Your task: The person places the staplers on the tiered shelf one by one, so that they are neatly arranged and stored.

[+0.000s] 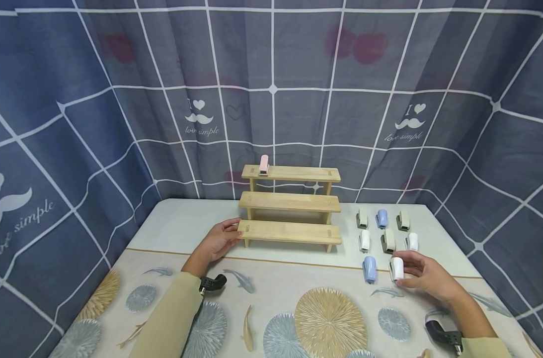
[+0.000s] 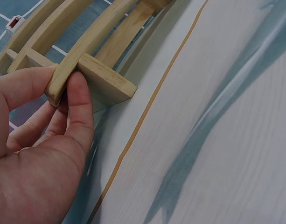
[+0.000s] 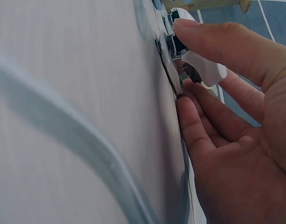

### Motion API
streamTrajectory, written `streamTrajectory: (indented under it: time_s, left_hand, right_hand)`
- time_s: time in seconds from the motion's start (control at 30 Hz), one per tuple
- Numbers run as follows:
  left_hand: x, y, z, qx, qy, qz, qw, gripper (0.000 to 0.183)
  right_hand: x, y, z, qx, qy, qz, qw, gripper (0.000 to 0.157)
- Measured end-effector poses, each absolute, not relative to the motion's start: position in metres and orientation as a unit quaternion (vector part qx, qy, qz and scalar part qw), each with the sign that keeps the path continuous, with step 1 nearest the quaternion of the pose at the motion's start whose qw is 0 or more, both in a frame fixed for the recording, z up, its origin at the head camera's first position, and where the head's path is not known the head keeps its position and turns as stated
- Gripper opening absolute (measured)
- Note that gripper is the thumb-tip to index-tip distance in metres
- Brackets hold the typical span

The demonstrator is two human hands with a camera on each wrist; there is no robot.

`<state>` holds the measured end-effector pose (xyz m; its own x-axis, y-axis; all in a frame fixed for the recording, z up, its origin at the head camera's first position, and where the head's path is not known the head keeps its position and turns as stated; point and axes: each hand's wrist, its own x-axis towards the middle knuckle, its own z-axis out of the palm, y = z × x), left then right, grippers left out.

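A three-tier wooden stand (image 1: 290, 231) stands at the centre of the head view. Pinched between my left hand's (image 1: 218, 241) thumb and fingers is the left end of its lowest board (image 2: 73, 60), seen closely in the left wrist view. A small pink stapler (image 1: 264, 165) sits on the top board, near its left end. At the front right, my right hand (image 1: 425, 273) grips a small white stapler (image 1: 397, 269), thumb at its near end and fingers at its far end. The right wrist view shows the white stapler body (image 3: 205, 69) between thumb and fingers, with part hidden.
Left of the held one lies a blue stapler (image 1: 369, 269). Behind are white staplers (image 1: 364, 240), cream staplers (image 1: 388, 241) and another blue stapler (image 1: 381, 219), set in rows. A patterned cloth (image 1: 253, 271) covers the front of the table; a checked curtain (image 1: 298, 119) hangs behind.
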<state>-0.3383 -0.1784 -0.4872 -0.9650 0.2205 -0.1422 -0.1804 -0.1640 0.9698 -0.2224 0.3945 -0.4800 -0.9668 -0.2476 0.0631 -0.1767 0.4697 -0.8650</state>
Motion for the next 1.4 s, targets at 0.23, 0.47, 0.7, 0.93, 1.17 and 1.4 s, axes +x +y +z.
streamTrajectory:
  time_s: [0.23, 0.47, 0.7, 0.93, 1.17, 1.4]
  left_hand:
    - [-0.3391, -0.1783, -0.4873, 0.012, 0.635, 0.761, 0.131, 0.064]
    - [-0.3393, -0.1775, -0.4874, 0.003, 0.638, 0.759, 0.128, 0.063]
    - [-0.3391, -0.1779, -0.4885, 0.017, 0.641, 0.756, 0.128, 0.063]
    - [-0.3397, -0.1783, -0.4893, 0.023, 0.636, 0.761, 0.128, 0.064]
    - [-0.3375, -0.1786, -0.4880, 0.028, 0.635, 0.761, 0.130, 0.063]
    - [-0.3371, -0.1791, -0.4866, 0.025, 0.637, 0.758, 0.134, 0.064]
  right_hand:
    - [-0.2223, 0.3963, -0.4812, -0.135, 0.846, -0.514, 0.038, 0.074]
    - [-0.2241, 0.3954, -0.4815, -0.117, 0.858, -0.499, 0.043, 0.077]
    - [-0.2233, 0.3931, -0.4806, -0.106, 0.866, -0.486, 0.045, 0.078]
    - [-0.2234, 0.3941, -0.4812, -0.102, 0.868, -0.483, 0.047, 0.077]
    - [-0.2220, 0.3919, -0.4804, -0.097, 0.871, -0.479, 0.043, 0.078]
    - [-0.2252, 0.3911, -0.4806, -0.094, 0.874, -0.475, 0.036, 0.078]
